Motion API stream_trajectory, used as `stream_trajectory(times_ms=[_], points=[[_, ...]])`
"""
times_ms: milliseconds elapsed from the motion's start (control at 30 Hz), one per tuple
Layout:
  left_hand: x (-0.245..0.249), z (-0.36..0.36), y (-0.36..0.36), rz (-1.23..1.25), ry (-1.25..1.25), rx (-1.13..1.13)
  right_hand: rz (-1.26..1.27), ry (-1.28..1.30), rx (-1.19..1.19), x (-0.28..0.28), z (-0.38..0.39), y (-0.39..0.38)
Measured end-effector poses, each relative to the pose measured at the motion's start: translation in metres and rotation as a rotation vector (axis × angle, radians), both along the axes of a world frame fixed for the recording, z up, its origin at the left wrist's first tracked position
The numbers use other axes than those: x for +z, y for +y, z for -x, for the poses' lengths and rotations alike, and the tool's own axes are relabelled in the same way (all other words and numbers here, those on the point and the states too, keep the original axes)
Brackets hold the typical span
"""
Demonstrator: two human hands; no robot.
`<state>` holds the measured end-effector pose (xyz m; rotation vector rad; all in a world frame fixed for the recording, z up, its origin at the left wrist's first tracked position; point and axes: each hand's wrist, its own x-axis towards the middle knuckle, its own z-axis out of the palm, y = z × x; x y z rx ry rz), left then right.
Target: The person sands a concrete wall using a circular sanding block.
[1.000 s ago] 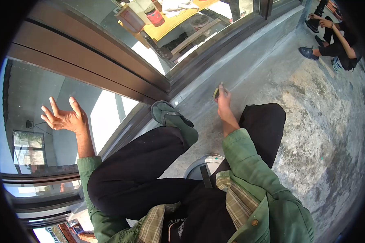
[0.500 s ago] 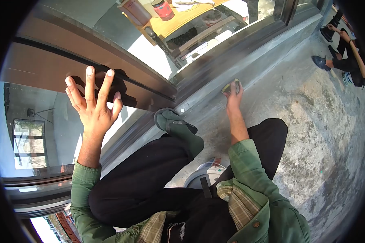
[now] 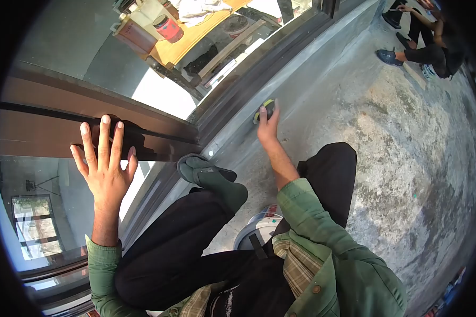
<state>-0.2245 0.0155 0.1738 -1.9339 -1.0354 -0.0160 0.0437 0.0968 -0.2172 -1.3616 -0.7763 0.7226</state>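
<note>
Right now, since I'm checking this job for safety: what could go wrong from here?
The left hand presses flat on the brown frame beside glass; a slip might load the pane. The right hand reaches far forward with the yellow-green pad while squatting, so balance may tip. The bucket under the legs could get kicked.

My left hand is raised at my left side, open and flat, its back toward me. The fingers point straight up and are slightly spread, with the thumb set apart on the inner side. The wrist is straight and bare, and the forearm rises nearly upright out of a green sleeve. My right arm stretches forward, elbow almost straight. My right hand is at its far end, back toward me, fingers curled closed
</note>
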Motion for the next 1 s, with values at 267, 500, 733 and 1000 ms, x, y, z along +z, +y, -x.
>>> stream_trajectory(times_ms=[267, 500, 733, 1000], points=[[-0.003, -0.002, 0.001, 0.003, -0.029, -0.013, 0.097, 0.649, 0.073, 0.020, -0.023, 0.005], [-0.004, -0.002, 0.004, -0.020, -0.031, -0.049, -0.054, 0.543, 0.065, 0.016, -0.023, 0.003], [-0.004, -0.002, 0.002, 0.001, -0.029, -0.025, -0.017, 0.602, 0.085, 0.029, -0.005, -0.006], [-0.005, 0.000, 0.003, -0.004, -0.038, -0.031, 0.027, 0.724, 0.094, 0.034, -0.007, -0.008]])
